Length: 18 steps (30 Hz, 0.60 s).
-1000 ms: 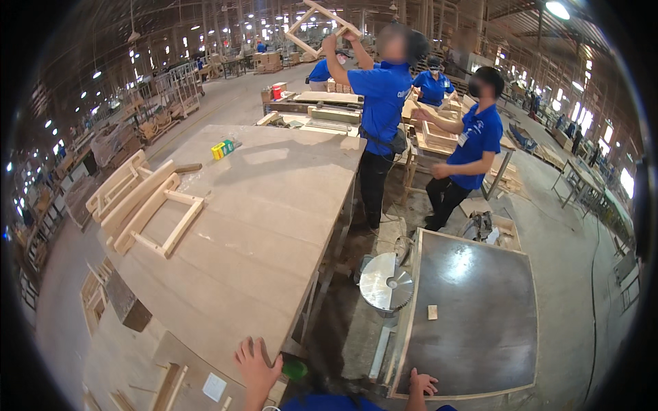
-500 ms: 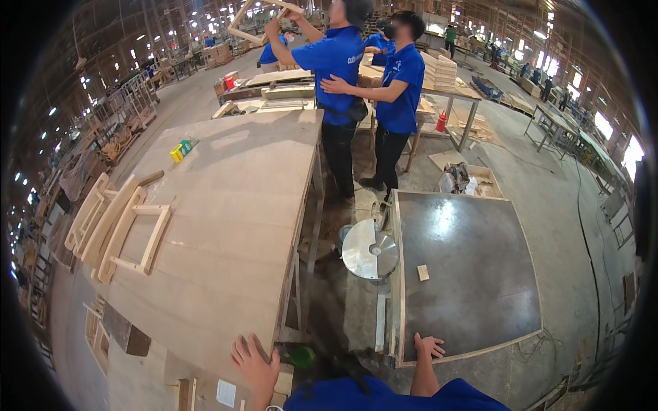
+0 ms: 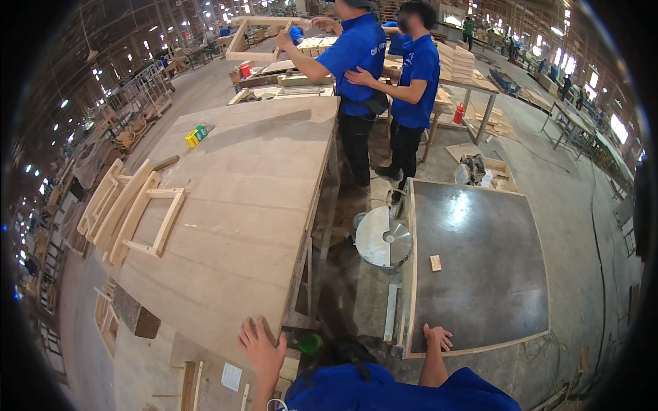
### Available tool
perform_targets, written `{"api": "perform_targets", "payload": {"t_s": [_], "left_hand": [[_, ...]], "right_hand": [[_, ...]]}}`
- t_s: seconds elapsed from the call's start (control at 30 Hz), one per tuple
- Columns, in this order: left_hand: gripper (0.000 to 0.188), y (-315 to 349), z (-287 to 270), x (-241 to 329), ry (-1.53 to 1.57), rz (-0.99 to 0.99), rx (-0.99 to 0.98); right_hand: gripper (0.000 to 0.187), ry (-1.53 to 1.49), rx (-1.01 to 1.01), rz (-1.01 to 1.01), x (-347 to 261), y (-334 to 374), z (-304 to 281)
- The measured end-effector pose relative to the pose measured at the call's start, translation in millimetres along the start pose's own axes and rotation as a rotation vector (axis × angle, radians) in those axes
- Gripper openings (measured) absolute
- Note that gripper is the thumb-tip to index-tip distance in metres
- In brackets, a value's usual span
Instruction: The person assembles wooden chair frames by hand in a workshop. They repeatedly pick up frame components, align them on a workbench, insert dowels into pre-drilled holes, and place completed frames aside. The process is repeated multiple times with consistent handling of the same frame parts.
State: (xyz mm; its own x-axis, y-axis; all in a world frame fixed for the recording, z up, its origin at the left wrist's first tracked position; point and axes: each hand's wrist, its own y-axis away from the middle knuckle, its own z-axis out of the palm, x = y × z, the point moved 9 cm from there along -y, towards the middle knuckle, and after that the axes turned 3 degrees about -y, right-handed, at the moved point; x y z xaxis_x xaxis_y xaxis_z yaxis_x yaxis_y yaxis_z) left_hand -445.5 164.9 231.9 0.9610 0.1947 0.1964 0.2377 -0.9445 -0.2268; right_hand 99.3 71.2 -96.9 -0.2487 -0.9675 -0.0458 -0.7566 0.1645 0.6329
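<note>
My left hand (image 3: 263, 348) rests at the near right corner of a large plywood-topped table (image 3: 236, 226), fingers spread and nothing in them. On the dark, smooth panel top (image 3: 483, 288) to the right lies my right hand (image 3: 437, 337), at its near left edge, fingers loosely out and holding nothing. A small wood block (image 3: 436, 263) sits on that dark top, beyond my right hand. Wooden frames (image 3: 152, 222) with curved rails lie at the left side of the plywood table. Farther back on it is a small yellow and green box (image 3: 197, 135).
Between the two tops stands a circular saw blade with a metal guard (image 3: 384, 238). Two people in blue shirts stand ahead; one (image 3: 356, 61) lifts a wooden frame (image 3: 260, 40), the other (image 3: 411, 82) touches that person. Wood stacks (image 3: 456, 63) and a red bottle (image 3: 459, 113) are behind.
My view has shifted, so the scene sits slightly to the right. The person ahead has lowered the wooden frame and tilted it flatter. My hands stay on the two tops.
</note>
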Motion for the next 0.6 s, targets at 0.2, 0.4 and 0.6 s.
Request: {"api": "perform_targets", "payload": {"t_s": [0.2,0.4,0.6], "left_hand": [[0.070,0,2,-1,-0.006,0.011,0.021],[0.070,1,3,-2,-0.031,0.017,0.023],[0.071,0,1,0,-0.031,0.028,0.027]], "right_hand": [[0.130,0.001,-0.001,-0.036,1,-10,5],[0.130,-0.017,0.022,-0.109,-2,-10,6],[0.131,-0.043,0.008,-0.075,1,-9,4]]}}
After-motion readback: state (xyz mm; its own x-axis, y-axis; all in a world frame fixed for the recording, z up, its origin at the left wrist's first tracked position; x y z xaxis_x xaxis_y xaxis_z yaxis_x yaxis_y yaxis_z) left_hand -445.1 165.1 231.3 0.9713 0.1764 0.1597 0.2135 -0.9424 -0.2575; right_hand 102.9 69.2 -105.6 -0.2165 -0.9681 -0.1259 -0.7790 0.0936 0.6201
